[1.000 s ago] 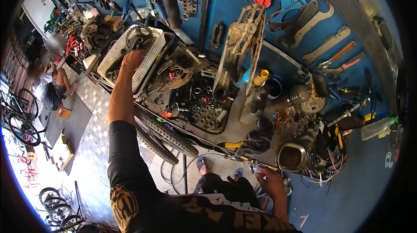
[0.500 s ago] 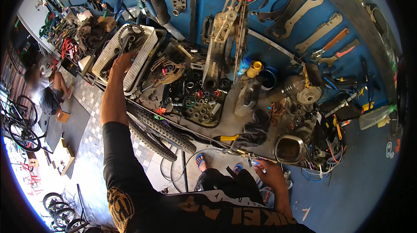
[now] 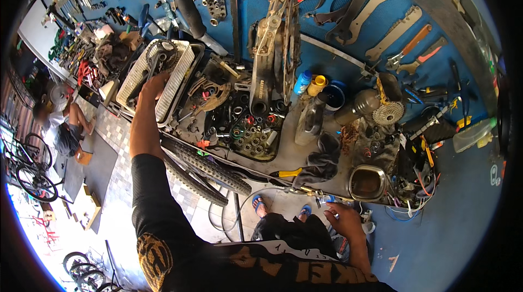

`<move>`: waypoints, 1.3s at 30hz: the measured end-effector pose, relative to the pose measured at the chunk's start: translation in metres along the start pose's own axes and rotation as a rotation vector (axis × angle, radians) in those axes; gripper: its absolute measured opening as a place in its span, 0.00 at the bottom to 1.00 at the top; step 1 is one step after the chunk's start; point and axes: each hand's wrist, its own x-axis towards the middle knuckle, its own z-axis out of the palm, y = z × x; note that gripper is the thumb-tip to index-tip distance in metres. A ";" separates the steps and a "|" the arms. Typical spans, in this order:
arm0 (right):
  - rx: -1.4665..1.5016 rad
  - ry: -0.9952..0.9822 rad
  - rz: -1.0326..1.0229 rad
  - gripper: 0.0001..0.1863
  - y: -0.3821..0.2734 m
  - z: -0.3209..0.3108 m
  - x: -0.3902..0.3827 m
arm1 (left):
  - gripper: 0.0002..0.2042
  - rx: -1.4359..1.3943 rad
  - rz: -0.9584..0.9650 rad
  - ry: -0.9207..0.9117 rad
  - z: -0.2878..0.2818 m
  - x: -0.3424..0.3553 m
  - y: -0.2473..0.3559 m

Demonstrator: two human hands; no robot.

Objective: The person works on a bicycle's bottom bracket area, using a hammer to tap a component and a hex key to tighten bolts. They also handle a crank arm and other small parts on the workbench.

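My left arm stretches out to a cream plastic basket (image 3: 177,82) on the far left of the bench. My left hand (image 3: 154,86) is down inside it, and its fingers are mostly hidden, so any grip is unclear. Dark bicycle crank parts with a chainring (image 3: 162,55) lie in the basket, just beyond that hand. Low at the bench's front edge, my right hand (image 3: 347,221) has its fingers loosely bent and apart, with nothing visible in them. A small blue-and-clear fitting (image 3: 327,199) is just above its fingertips, by a hose.
A black tray (image 3: 256,147) of small rings and bearings sits mid-bench, below a clamped grimy bicycle part (image 3: 267,58). Bicycle tyres (image 3: 210,168) jut out under the front edge. Dark cloth gloves (image 3: 321,161), a yellow-handled tool (image 3: 287,172) and a metal dish (image 3: 366,183) lie to the right.
The whole view has shifted slightly. My left hand stays in the basket. My right hand sits a little lower, with the blue-and-clear fitting now more apart from its fingers.
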 end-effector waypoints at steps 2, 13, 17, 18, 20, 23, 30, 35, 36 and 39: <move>-0.020 -0.005 0.007 0.22 -0.002 -0.001 -0.001 | 0.20 0.029 0.037 0.121 0.000 0.000 0.006; 0.006 -0.041 -0.059 0.22 -0.002 0.005 -0.001 | 0.22 -0.594 -0.269 0.255 -0.041 -0.037 0.019; -0.019 -0.084 -0.145 0.22 0.000 0.006 0.008 | 0.21 -0.376 -0.122 0.340 -0.055 -0.047 0.030; -0.041 -0.083 -0.149 0.23 0.001 0.005 0.010 | 0.21 -0.448 -0.135 0.363 -0.058 -0.050 0.034; -0.049 -0.092 -0.122 0.23 0.003 0.005 0.012 | 0.20 -0.602 -0.217 0.359 -0.065 -0.053 0.038; -0.058 -0.125 -0.088 0.24 0.010 0.006 0.009 | 0.18 -0.968 -0.270 0.430 -0.073 -0.048 0.037; 0.005 -0.117 -0.062 0.25 0.027 0.020 -0.002 | 0.41 -1.573 -0.410 0.634 -0.038 -0.052 0.020; 0.038 -0.095 -0.075 0.25 0.030 0.028 -0.008 | 0.37 -1.969 -0.319 0.595 -0.007 -0.066 0.000; 0.042 -0.105 -0.076 0.25 0.030 0.028 -0.008 | 0.25 -1.990 -0.362 0.658 -0.002 -0.065 -0.003; 0.015 -0.150 -0.065 0.25 0.028 0.028 -0.005 | 0.16 -2.256 -0.286 0.689 -0.001 -0.064 -0.014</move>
